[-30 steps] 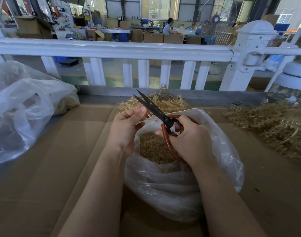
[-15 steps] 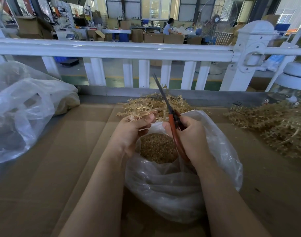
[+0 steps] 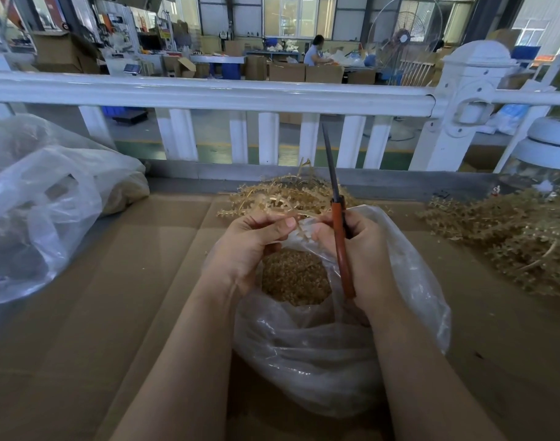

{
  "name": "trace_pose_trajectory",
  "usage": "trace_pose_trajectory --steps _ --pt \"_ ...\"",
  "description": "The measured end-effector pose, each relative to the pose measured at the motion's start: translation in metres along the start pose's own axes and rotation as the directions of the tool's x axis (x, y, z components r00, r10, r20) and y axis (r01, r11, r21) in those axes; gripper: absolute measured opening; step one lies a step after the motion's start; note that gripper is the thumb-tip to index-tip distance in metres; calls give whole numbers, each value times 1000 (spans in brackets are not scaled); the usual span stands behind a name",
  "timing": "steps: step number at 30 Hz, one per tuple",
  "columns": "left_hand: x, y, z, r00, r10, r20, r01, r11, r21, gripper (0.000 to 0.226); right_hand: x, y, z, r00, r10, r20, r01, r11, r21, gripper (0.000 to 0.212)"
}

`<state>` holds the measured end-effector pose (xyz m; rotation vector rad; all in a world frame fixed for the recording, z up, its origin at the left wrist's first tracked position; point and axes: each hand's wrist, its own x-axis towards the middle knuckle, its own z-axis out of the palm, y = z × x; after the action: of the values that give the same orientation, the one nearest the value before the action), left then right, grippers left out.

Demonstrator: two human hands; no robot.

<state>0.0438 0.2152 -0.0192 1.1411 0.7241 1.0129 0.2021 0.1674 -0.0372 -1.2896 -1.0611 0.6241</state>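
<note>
Down on the cardboard (image 3: pixel 129 281) first: laid flat across the bench, likely for a smooth top and to catch strays. Fenced along the far edge by a white rail (image 3: pixel 208 93), handy for stopping stock sliding off.

Parked far over, the left bag (image 3: pixel 49 202), slumped and well apart from the action, so probably finished with or waiting its turn. Dead centre, the bag (image 3: pixel 320 361), with its mouth spread wide right under both hands so cuttings can drop straight in.

Off to the right, a dry pile (image 3: pixel 511 243) within easy reach, looks like supply. Just behind the bag, at its far lip, a smaller heap (image 3: pixel 272 195) of the same sprigs, perhaps next in line.

Now the left hand (image 3: pixel 250 246): curled over the mouth, thumb and fingertips pinching a pale stem (image 3: pixel 304 215), held low above the opening. Right hand (image 3: pixel 368 256): wrapped round the scissors (image 3: pixel 339 237), orange handles squeezed into the palm, blades closed together and pointing straight up, away from the fingers. Reads as a pause between snips, with the tool tucked clear while the free fingertips meet the stem.

Down inside the bag, a mound of bits (image 3: pixel 294 278), sitting directly below the stem, right where the next piece should fall.
</note>
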Motion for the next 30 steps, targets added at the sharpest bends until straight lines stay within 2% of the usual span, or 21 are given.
trace_pose_trajectory --steps 3,4,7,11,13,15,17,19,22,26,30 --pt "-1 2 0 1000 12 -18 -12 1000 -22 56 -1 -2 -2 1000 -27 1 27 999 -25 9" --pt "-1 3 0 1000 6 -28 -7 999 -32 59 -2 -2 -2 999 -50 4 51 998 -44 9" --pt "-2 3 -1 997 12 -78 -15 999 -37 41 -4 -3 0 994 -103 26 105 991 -85 12" --pt "-1 5 1 984 20 -178 -47 988 -149 69 -5 0 1 996 -89 18 91 983 -160 14" --pt "-1 5 1 978 12 -207 -51 981 -187 76 -6 1 2 992 -123 -11 115 952 -284 34" --pt "1 5 0 974 18 -225 -66 976 -209 74 -8 1 3 985 -173 3 157 891 -426 58" --pt "1 5 0 973 28 -230 -79 973 -215 64 -10 -1 3 981 -186 55 188 845 -501 70" --pt "2 5 -1 974 39 -224 -89 972 -217 55 -10 0 4 970 -217 113 242 780 -577 69" --pt "3 4 -2 979 48 -197 -96 965 -243 62 -10 1 5 950 -269 156 301 666 -683 66" --pt "1 4 1 977 36 -212 -87 968 -234 78 -10 -1 2 952 -265 155 291 616 -732 81" --pt "1 4 0 977 54 -208 -92 980 -179 72 -9 -2 2 956 -258 142 276 621 -733 85"
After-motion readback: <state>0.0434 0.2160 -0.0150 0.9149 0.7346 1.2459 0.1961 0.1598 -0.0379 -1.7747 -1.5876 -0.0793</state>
